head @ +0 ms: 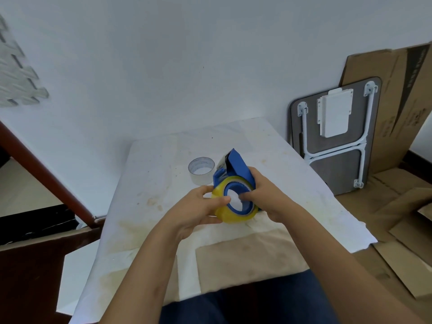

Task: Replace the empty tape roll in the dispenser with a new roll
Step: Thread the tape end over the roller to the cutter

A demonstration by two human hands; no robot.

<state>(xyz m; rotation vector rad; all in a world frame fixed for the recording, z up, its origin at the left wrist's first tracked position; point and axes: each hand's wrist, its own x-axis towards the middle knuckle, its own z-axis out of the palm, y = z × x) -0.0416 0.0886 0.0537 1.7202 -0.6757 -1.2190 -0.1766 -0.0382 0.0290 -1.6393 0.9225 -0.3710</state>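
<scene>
I hold a blue tape dispenser above the middle of the table, its toothed cutter pointing away from me. A yellowish new tape roll sits around the dispenser's blue hub. My left hand grips the roll's left side, thumb on its face. My right hand holds the dispenser from the right, with fingers reaching into the hub's hole. The empty tape roll, a pale, nearly clear ring, stands on the table just behind and to the left of the dispenser.
The table is covered in stained white paper, with a beige patch near me. A folded lap table and cardboard sheets lean against the wall at right. A dark wooden rail runs at left.
</scene>
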